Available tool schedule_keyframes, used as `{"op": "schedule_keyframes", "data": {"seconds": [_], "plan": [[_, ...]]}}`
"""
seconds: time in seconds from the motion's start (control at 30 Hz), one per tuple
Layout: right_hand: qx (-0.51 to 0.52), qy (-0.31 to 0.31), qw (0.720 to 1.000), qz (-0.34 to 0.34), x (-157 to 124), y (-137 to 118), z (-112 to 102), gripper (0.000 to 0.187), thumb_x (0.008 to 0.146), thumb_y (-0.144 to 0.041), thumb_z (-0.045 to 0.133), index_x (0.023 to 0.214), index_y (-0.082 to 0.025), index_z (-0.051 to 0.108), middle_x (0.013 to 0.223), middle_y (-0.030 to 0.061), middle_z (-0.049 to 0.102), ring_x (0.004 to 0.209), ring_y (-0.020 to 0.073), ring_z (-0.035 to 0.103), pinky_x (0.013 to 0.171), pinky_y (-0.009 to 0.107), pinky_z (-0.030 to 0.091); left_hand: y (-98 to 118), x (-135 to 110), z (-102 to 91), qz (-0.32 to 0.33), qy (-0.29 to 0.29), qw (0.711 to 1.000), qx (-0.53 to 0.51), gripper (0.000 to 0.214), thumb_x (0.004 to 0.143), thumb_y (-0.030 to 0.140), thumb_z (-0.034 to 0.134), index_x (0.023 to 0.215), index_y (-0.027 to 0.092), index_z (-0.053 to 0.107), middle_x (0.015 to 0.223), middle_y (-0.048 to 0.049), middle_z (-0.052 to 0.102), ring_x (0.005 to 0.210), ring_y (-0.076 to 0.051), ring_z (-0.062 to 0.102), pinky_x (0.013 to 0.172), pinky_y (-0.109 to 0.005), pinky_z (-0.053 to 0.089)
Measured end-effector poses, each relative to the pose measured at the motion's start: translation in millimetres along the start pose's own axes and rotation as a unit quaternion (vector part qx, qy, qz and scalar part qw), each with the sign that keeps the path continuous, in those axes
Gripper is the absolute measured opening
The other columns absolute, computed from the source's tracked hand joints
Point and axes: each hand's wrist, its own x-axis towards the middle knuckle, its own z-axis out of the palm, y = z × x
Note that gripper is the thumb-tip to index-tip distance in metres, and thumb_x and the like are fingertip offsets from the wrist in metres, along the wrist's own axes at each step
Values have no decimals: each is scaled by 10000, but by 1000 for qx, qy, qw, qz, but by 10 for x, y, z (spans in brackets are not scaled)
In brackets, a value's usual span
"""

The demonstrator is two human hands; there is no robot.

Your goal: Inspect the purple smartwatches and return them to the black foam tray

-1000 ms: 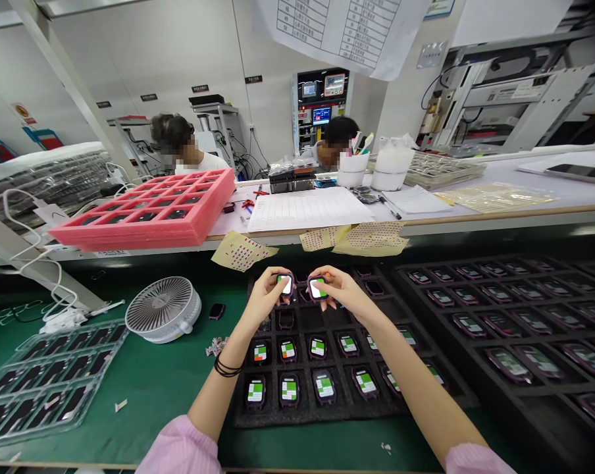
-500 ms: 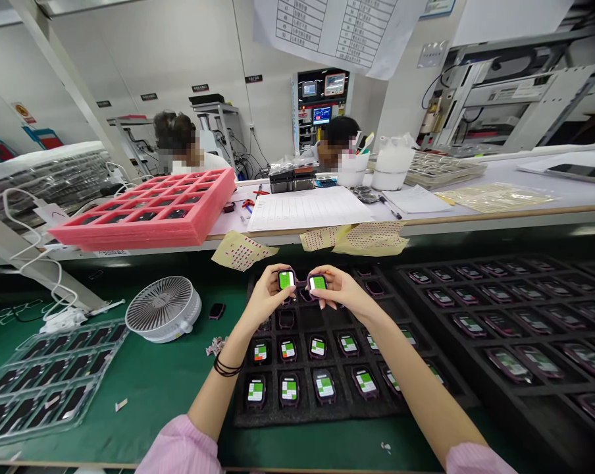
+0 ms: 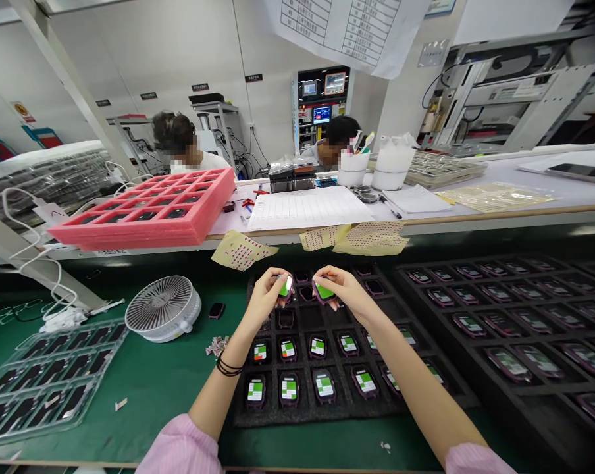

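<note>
My left hand grips a smartwatch body by its edges, its lit screen green and white. Another smartwatch body, also lit green, is pinched in my right hand with the thumb near its face. The two watches are held tilted and apart, above the far part of a black foam tray. Rows of watch bodies sit in that tray's pockets; the near rows show green and white screens, such as the watch at the front. Farther back, a watch has a dark screen.
A second black foam tray of watches lies to the right. On the left are a white fan, a dark watch and a clear plastic tray. A pink foam tray rests on the shelf; two people sit beyond.
Both watches have been tilted, so their screens now appear at an angle. My hands have drawn slightly farther apart, still above the tray.
</note>
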Motion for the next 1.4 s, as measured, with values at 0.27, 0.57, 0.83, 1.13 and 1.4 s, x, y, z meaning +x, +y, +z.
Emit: {"op": "schedule_keyframes", "data": {"seconds": [0.27, 0.57, 0.83, 1.13, 1.4], "plan": [[-10, 7, 1000, 13, -18, -47, -1, 347, 737, -496, 668, 818, -170, 580, 582, -38, 593, 343, 54, 436, 327, 183, 296, 2, 7, -7, 10, -13, 1000, 3, 430, 801, 575, 563, 916, 161, 567, 674, -5, 626, 407, -76, 518, 367, -177, 343], [-16, 4, 1000, 17, -5, -49, -11, 359, 740, -512, 660, 833, -174, 581, 623, -25, 620, 339, 60, 454, 342, 197, 299, 22, -10, 9, 18, -2, 1000, 11, 420, 728, 524, 681, 897, 163, 552, 645, 33, 574, 400, -43, 463, 380, -163, 367], [-16, 5, 1000, 15, -13, -47, -4, 344, 749, -508, 651, 831, -179, 589, 621, -22, 622, 350, 67, 459, 345, 201, 306, -40, 31, -25, 28, -14, 1000, -6, 434, 784, 565, 591, 942, 162, 556, 696, -10, 642, 402, -71, 519, 356, -170, 335], [-14, 16, 1000, 15, -10, -37, -16, 367, 783, -536, 588, 855, -176, 602, 630, -6, 633, 360, 75, 481, 347, 197, 320, -36, 21, -51, 18, -19, 1000, -12, 395, 853, 526, 504, 996, 162, 559, 760, -29, 646, 476, -102, 583, 395, -186, 373], [-26, 21, 999, 11, 9, 17, -10, 405, 789, -568, 565, 915, -184, 601, 550, -37, 562, 385, 107, 526, 353, 208, 361, 38, -104, -13, 80, -112, 989, 50, 560, 767, 281, 706, 1253, 222, 435, 1160, -91, 593, 939, -164, 616, 770, -255, 490]]}}
